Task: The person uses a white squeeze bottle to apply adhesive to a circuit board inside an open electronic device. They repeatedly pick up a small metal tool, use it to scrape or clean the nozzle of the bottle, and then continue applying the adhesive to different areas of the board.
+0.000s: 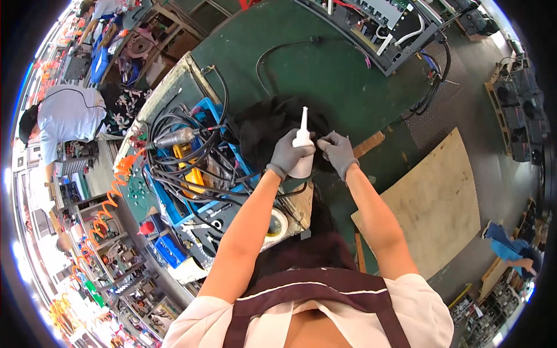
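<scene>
A white squeeze bottle [301, 166] with a long thin nozzle stands upright in the grip of my left hand [289, 153], gloved in grey. The fingers wrap round it just below the nozzle's base. Close to its right side is my right hand [339, 152], also in a grey glove, its fingers curled together near the bottle; whether they pinch anything is hidden. A crumpled black cloth [261, 124] lies on the green work surface [243, 52] behind both hands.
At left a blue crate [168, 200] holds coiled black cables [168, 130] and yellow tools. A tape roll [277, 225] sits near my left forearm. An opened machine chassis [377, 35] stands at far right; a wooden board [429, 203] lies right. Another person [69, 113] is at far left.
</scene>
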A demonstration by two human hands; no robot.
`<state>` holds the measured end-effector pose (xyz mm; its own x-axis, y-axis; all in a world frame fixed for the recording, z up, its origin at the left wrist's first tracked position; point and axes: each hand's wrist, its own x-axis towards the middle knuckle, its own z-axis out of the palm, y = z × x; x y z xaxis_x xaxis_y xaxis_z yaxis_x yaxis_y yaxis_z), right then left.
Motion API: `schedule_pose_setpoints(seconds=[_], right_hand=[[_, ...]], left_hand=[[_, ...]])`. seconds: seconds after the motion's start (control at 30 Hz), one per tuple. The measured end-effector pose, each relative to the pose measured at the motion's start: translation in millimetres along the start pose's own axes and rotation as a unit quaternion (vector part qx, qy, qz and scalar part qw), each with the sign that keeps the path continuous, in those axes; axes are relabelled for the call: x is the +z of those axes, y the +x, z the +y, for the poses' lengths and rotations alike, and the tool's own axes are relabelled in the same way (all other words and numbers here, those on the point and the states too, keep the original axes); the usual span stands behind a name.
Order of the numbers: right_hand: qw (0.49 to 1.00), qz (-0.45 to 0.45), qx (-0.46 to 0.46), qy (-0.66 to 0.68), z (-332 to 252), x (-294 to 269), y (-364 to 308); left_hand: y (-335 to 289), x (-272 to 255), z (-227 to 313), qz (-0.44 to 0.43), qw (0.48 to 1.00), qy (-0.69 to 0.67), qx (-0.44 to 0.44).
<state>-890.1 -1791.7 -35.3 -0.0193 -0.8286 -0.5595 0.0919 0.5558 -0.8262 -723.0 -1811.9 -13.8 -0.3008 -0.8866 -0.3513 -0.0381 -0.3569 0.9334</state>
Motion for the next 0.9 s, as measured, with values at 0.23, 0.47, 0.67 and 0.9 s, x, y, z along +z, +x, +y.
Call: schedule_pose_setpoints(seconds=[0.23, 0.47, 0.67, 0.9], right_hand=[[0.998, 0.045, 0.014, -0.031, -18, -33, -35], [0.994, 0.078, -0.069, -0.023, -43, -91, -98], [0.974, 0.097, -0.197, -0.060, -39, -30, -77], [0.742, 0.143, -0.477, -0.449, -61, 67, -124]], left_hand=[[-3, 11, 19, -0.003, 0.978, 0.208, -0.018], [0, 5, 0, -0.004, 0.998, 0.067, -0.017], [-68, 2, 32, 0.054, 0.984, -0.153, 0.068], [-220, -36, 71, 0.144, 0.936, -0.304, 0.102]])
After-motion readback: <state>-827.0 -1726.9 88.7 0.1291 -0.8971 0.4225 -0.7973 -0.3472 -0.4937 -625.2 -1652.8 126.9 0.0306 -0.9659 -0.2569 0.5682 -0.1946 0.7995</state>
